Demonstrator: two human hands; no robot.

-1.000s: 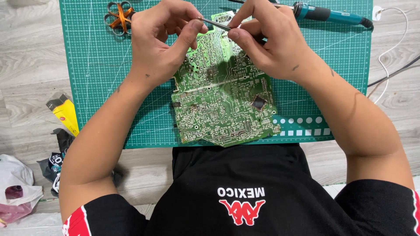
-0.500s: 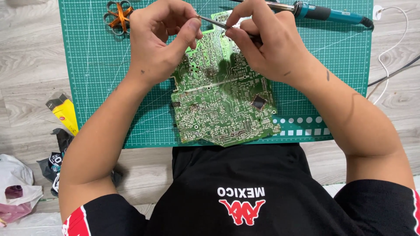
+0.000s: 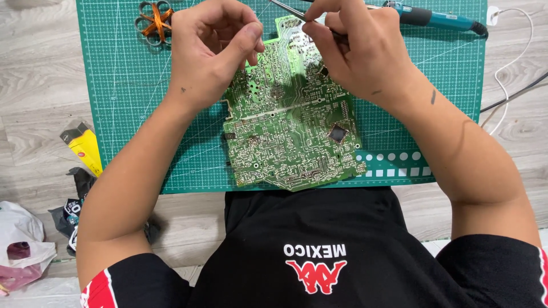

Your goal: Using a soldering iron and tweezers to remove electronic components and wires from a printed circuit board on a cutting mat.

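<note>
A green circuit board (image 3: pixel 291 137) lies solder side up on a green cutting mat (image 3: pixel 125 114). My left hand (image 3: pixel 208 57) is closed, and its thumb and fingers pinch the board's upper left edge. My right hand (image 3: pixel 359 54) hovers over the board's far end and grips thin metal tweezers (image 3: pixel 283 8), whose tip points left past the board's top edge. A dark square chip (image 3: pixel 338 134) sits on the board's right side.
A teal soldering iron (image 3: pixel 439 18) lies across the mat's far right, its white cable (image 3: pixel 505 74) running off to the right. Orange wound coils (image 3: pixel 155 20) rest at the mat's far left. A yellow packet (image 3: pixel 85 149), dark scraps (image 3: pixel 74 211) and a plastic bag (image 3: pixel 23 251) lie at the left.
Both hands have shifted slightly toward the far edge of the mat, and the tweezers' tip has risen away from the board. The board has stayed in place.
</note>
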